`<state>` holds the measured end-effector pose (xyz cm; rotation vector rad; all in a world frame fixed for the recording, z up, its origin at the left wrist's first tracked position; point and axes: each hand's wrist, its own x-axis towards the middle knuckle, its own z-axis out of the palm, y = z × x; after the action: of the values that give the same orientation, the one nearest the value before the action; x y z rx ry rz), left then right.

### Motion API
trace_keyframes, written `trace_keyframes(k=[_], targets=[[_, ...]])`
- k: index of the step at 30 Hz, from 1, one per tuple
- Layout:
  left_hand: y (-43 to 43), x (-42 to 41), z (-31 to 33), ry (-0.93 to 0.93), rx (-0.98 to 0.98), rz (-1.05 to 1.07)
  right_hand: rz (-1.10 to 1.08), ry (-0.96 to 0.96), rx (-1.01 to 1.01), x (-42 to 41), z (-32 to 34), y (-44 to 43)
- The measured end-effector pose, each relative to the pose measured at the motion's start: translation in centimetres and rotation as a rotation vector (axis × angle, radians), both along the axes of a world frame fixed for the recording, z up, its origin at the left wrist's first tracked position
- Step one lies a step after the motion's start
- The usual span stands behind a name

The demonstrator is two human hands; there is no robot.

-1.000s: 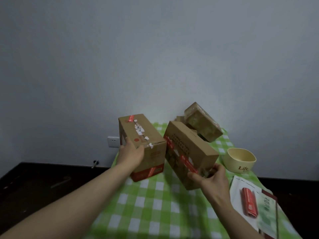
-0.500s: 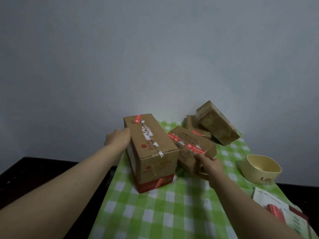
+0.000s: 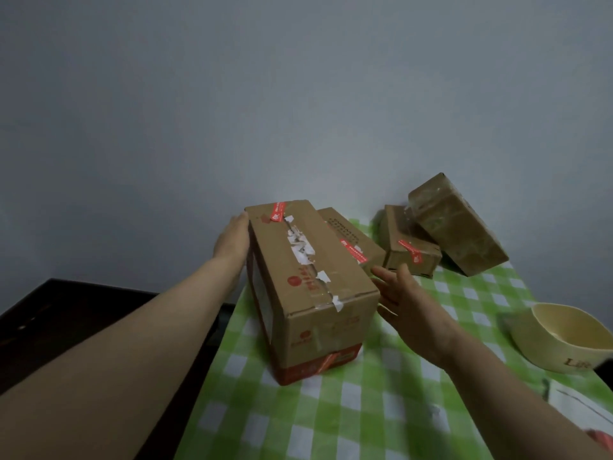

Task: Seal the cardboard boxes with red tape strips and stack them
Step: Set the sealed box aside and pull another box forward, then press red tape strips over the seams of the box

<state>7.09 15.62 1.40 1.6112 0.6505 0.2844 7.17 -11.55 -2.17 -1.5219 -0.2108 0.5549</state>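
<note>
Closest to me, a paper (image 3: 583,406) lies at the right edge of the green checked cloth (image 3: 365,410), and a cream bowl (image 3: 564,343) stands just beyond it. My right hand (image 3: 411,297) is open with fingers spread, its tips at the right face of the big box (image 3: 315,287) — I cannot tell whether they touch. That box stands on the cloth's left part, its length running away from me, with torn white scraps along the top seam and a red strip (image 3: 278,211) over the far edge. My left hand (image 3: 232,242) lies flat against its left face near the far corner, fingers straight. Just behind the big box lies a second box (image 3: 348,234), taped red on top. Further right sits a small box (image 3: 411,254), likewise taped red — a wrapped box (image 3: 459,227) leans tilted on it. A grey wall (image 3: 298,94) stands behind them.
</note>
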Motion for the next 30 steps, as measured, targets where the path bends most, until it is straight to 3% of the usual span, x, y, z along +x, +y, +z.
trace_keyframes(k=[4, 7, 15, 23, 30], targets=[[0.9, 2.0, -0.8, -0.132, -0.076, -0.044, 0.186, -0.038, 0.057, -0.8, 0.1, 0.4], [1.2, 2.3, -0.6, -0.143, -0.108, -0.075, 0.205, -0.082, 0.057, -1.9, 0.4, 0.9], [-1.1, -1.7, 1.5, -0.119, -0.168, 0.085, -0.409, 0.036, 0.068, -5.2, -0.9, 0.8], [-5.6, -10.0, 3.3, -0.044, -0.024, -0.004, -0.463, 0.153, 0.016, -8.2, 3.2, -2.1], [-9.4, -17.8, 5.0, 0.097, -0.004, -0.190, -0.632, 0.079, -0.168, -10.8, 6.3, -5.3]])
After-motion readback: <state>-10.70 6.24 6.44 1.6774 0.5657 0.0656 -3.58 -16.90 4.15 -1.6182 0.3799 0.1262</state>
